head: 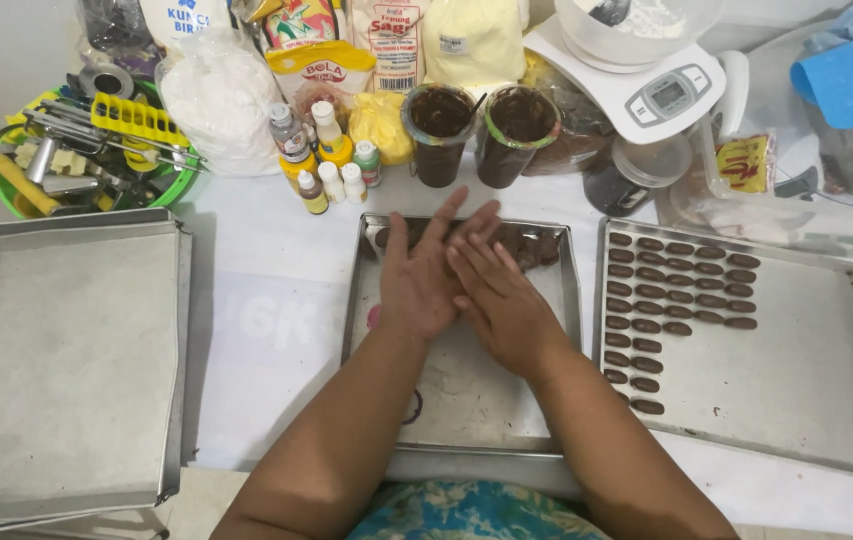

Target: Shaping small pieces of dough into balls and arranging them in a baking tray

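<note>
Brown dough pieces (681, 290) on grey tray (796, 400); green basket (161, 190); teal floral-patterned garment (466, 512); white scale (646, 90).

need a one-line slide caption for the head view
Left hand and right hand pressed together over the middle baking tray; rows of brown dough pieces fill the right tray.

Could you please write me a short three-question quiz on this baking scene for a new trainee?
1. True or false: the left hand and right hand are pressed together over the middle tray.
2. Which tray holds the rows of shaped dark dough pieces? A) left tray B) right tray
3. What stands just behind the middle tray, beside the small bottles?

Key: 1. True. 2. B. 3. Two cups of dark mixture.
</note>
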